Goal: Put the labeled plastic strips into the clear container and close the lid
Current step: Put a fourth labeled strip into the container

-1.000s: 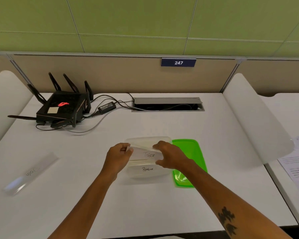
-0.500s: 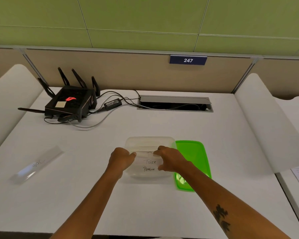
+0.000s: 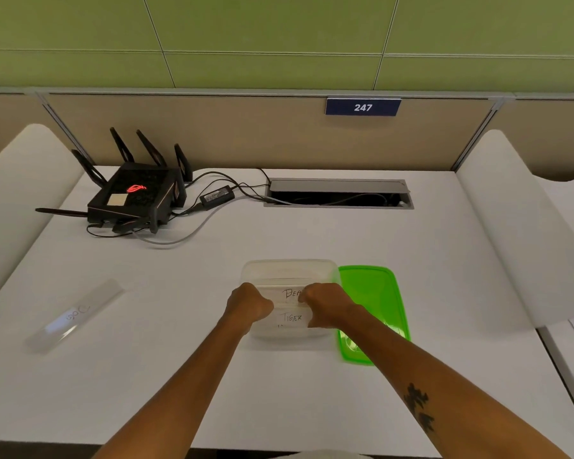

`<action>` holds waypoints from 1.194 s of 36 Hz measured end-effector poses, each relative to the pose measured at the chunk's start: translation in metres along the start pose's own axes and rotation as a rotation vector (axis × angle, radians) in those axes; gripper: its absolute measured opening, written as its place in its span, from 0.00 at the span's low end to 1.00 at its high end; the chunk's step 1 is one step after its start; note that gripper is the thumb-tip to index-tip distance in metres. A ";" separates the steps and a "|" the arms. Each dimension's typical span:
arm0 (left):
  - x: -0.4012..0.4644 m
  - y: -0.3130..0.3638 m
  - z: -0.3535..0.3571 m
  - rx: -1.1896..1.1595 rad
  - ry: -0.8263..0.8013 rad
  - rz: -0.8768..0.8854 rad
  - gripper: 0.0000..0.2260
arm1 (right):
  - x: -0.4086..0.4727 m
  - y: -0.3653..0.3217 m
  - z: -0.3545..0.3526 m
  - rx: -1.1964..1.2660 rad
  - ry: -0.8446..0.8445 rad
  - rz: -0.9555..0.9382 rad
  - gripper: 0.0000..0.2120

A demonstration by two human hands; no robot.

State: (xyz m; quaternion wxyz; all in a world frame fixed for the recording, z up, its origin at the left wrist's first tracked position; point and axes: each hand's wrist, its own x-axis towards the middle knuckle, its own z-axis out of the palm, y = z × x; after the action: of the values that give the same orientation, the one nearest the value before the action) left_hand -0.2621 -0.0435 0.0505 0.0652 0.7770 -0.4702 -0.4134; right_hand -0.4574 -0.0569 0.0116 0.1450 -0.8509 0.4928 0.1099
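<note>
White desk [image 3: 279, 392], clear lettered strips [image 3: 290, 318].

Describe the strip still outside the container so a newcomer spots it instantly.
Start at the black router at the white desk's far left, then come toward the near left edge. The clear plastic strip lies there alone, diagonal, with handwriting on it, well left of the clear container and both hands.

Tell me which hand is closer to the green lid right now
Right. The right hand is over the clear container just beside the green lid, its forearm crossing the lid's near corner. The left hand is at the container's far side from the lid.
</note>
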 end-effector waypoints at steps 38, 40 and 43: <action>-0.003 -0.027 -0.022 0.083 0.022 0.195 0.13 | -0.002 -0.025 -0.021 0.197 0.164 0.162 0.15; -0.002 -0.030 -0.031 0.052 0.085 0.259 0.15 | 0.003 -0.033 -0.028 0.222 0.261 0.165 0.16; -0.001 -0.041 -0.047 -0.031 0.199 0.365 0.13 | 0.014 -0.049 -0.039 0.275 0.382 0.150 0.14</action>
State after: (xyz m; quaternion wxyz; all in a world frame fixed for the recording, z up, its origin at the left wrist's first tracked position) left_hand -0.2019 -0.0337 0.0617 0.1971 0.7149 -0.5880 -0.3229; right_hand -0.4063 -0.0587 0.0504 0.1551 -0.7895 0.5836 -0.1103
